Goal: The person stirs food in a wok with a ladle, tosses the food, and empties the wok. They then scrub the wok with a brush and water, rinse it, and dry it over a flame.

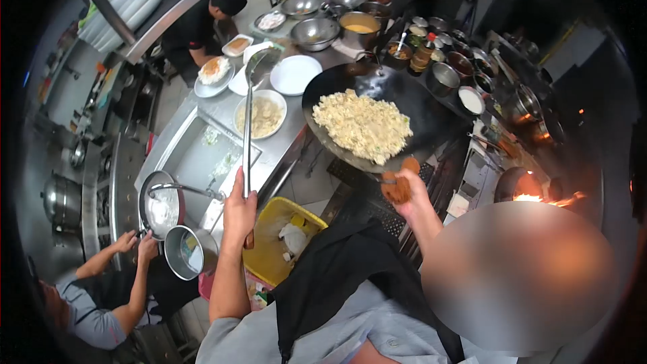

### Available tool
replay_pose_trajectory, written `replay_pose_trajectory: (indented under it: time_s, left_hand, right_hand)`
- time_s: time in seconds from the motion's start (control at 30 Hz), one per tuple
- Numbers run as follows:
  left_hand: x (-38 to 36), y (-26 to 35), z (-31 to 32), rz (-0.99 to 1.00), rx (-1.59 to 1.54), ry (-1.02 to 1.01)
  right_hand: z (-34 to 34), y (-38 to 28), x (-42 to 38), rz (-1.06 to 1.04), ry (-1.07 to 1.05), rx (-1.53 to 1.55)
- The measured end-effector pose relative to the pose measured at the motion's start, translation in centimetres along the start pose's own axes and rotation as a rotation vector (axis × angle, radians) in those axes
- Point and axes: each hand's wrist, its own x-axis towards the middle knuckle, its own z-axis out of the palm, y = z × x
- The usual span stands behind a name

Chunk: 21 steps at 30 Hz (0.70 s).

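Note:
My left hand [239,214] grips the long handle of a metal ladle [249,111], whose bowl is raised over the counter by the white plates. A brown cloth [397,187] is wrapped at the near edge of a large black wok [431,118], and my right hand [412,192] is closed on it. Fried rice [362,125] with small green bits lies in the wok's left part. Left of the wok are an empty white plate [296,75] and a white bowl [261,114] of pale food.
A yellow bin [278,273] stands below the counter. At lower left a person's hands [135,246] hold a pan [160,205] near the sink. Another person [202,23] bends at upper left. Flames [546,199] burn at right, beside a blurred area. Sauce pots [445,77] stand behind the wok.

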Motion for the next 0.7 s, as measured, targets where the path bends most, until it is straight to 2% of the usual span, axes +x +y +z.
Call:
replay_pose_trajectory:
  time_s: [0.03,0.07,0.1,0.13,0.2,0.23,0.3,0.33,0.4,0.43,0.47,0.53,0.57,0.6,0.67,0.7]
  left_hand:
    - [-0.1,1.2,0.0,-0.093,-0.134,-0.079]
    - [-0.4,2.9,-0.5,-0.193,-0.264,-0.163]
    - [-0.5,5.9,-2.2,-0.298,-0.243,-0.257]
    - [-0.8,7.6,-3.5,-0.19,-0.21,-0.246]
    - [-1.4,7.1,-2.6,0.016,-0.303,-0.188]
    - [-1.6,6.7,-2.2,0.014,-0.304,-0.207]
    - [-0.6,10.4,-3.9,-0.222,-0.356,-0.424]
    - [-0.1,10.7,-3.7,-0.208,-0.357,-0.423]
    - [1.0,10.1,-2.9,-0.057,-0.272,-0.412]
    - [1.5,8.8,-1.8,0.109,-0.228,-0.347]
    - [1.5,8.9,-1.2,0.109,-0.226,-0.358]
    - [2.0,9.5,0.0,-0.126,-0.122,-0.574]
    - [1.8,11.6,0.3,-0.286,-0.229,-0.74]
    - [1.0,12.3,2.5,-0.359,-0.474,-0.78]
    - [-0.3,13.4,5.5,-0.771,-1.068,-1.017]
    - [-0.4,13.3,6.5,-0.787,-1.06,-1.038]
  right_hand:
    - [1.2,-0.7,0.3,-0.042,0.089,-0.034]
    - [0.5,0.1,-0.3,-0.052,0.092,-0.027]
    - [-0.6,1.3,-0.9,-0.096,0.024,-0.092]
    - [-1.3,2.2,-1.4,-0.15,-0.053,-0.158]
    - [-1.7,2.2,-2.9,-0.244,-0.085,-0.148]
    - [-2.2,2.0,-3.3,-0.241,-0.052,-0.138]
    - [-2.5,1.2,-3.3,-0.219,-0.069,-0.123]
    - [-2.3,1.1,-3.3,-0.231,-0.071,-0.116]
    - [-2.0,1.2,-3.6,-0.342,-0.028,-0.159]
    - [-3.1,1.4,-2.9,-0.359,-0.046,-0.208]
    - [-4.4,2.0,-2.3,-0.354,-0.037,-0.204]
    - [-7.2,3.7,-0.9,-0.719,-0.104,-0.503]
    - [-8.5,5.0,0.6,-0.887,0.018,-0.658]
    - [-8.2,4.7,0.4,-0.883,0.033,-0.659]
    - [-7.0,3.4,0.5,-0.52,0.065,-0.41]
    - [-6.4,2.2,0.6,-0.393,0.034,-0.382]
